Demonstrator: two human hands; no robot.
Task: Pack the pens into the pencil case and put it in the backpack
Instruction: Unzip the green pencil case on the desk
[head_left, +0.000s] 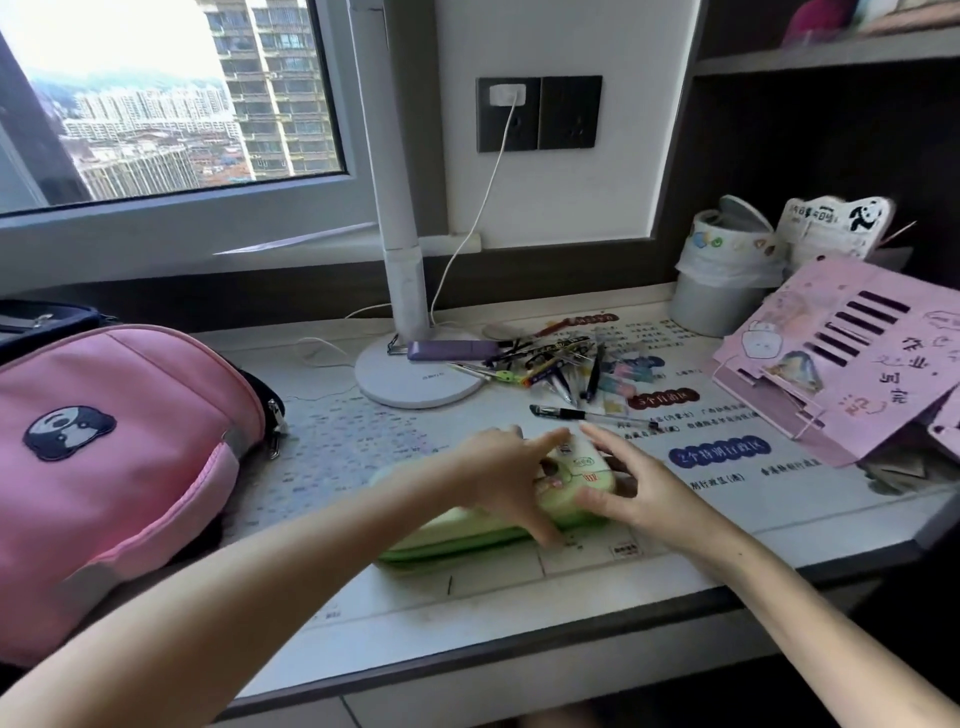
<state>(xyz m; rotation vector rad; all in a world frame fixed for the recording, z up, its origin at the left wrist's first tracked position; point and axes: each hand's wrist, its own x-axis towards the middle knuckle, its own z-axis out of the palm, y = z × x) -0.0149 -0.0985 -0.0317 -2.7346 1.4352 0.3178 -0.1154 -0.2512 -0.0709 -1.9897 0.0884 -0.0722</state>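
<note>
1. Backpack (114, 457): pink soft fabric, lying at 9 o'clock of the case. Probably floppy, so its mouth needs holding apart.
2. Case (467, 538): green, lying flat near the desk (467, 623) front. Looks padded, light and yielding. Steady one end, grip across the middle.
3. Left hand (498, 467): fingers spread, resting on the case top, clasping nothing.
4. Right hand (639, 493): fingers straight, touching the case's right end.
5. Pens (556, 364): loose heap at 1 o'clock of the case. Thin, hard, apt to roll; pinch mid-barrel.
6. Black pen (587, 414): lies apart, nearer the case.
</note>
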